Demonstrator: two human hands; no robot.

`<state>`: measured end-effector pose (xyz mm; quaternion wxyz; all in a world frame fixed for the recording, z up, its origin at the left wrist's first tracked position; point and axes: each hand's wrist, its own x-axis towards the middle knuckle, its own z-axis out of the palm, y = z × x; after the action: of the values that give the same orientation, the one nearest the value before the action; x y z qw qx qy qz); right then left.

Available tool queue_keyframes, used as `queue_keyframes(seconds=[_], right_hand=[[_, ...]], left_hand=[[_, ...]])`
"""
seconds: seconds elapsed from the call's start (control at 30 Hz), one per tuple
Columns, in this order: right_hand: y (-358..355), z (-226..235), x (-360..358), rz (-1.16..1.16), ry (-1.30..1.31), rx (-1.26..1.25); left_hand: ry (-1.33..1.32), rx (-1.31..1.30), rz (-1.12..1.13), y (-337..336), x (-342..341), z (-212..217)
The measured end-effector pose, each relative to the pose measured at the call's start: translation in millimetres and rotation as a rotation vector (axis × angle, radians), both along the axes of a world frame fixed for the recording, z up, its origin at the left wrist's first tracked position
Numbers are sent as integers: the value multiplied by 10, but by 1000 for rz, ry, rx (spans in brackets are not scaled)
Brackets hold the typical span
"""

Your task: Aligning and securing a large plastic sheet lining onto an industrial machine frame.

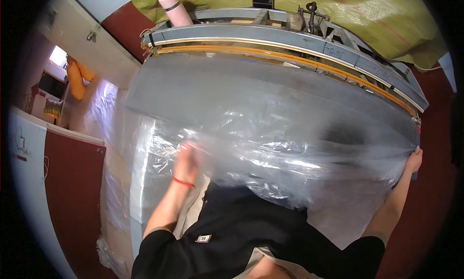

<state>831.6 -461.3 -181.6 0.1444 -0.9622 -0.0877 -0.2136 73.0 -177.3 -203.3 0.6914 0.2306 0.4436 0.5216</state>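
Note:
A large sheet of clear plastic film [270,148] is spread over a grey machine table [203,90] in front of me. My left hand [187,158], with a red band at the wrist, is blurred and pressed into the film near its left side. My right hand [414,159] grips the film's far right edge, pulling it taut. The film bunches in shiny folds between the two hands and hangs down over my black shirt.
A grey metal frame with an orange strip [290,52] runs along the table's far edge. A pink bottle [173,7] stands at the back. Yellow-green woven cloth [348,13] lies behind. More plastic film [116,192] drapes down at the left beside a red-and-white cabinet [72,182].

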Motion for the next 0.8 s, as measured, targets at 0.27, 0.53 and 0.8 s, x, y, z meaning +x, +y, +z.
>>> queue_keyframes(seconds=[0.27, 0.53, 0.8], right_hand=[[-41, 15, 10, 46, -6, -2], [-25, -4, 50, 28, 30, -5], [84, 64, -71, 14, 17, -79]], left_hand=[[1453, 1112, 613, 1574, -1090, 1640], [2087, 1417, 203, 2105, -473, 2075], [1802, 969, -624, 1733, -422, 526]])
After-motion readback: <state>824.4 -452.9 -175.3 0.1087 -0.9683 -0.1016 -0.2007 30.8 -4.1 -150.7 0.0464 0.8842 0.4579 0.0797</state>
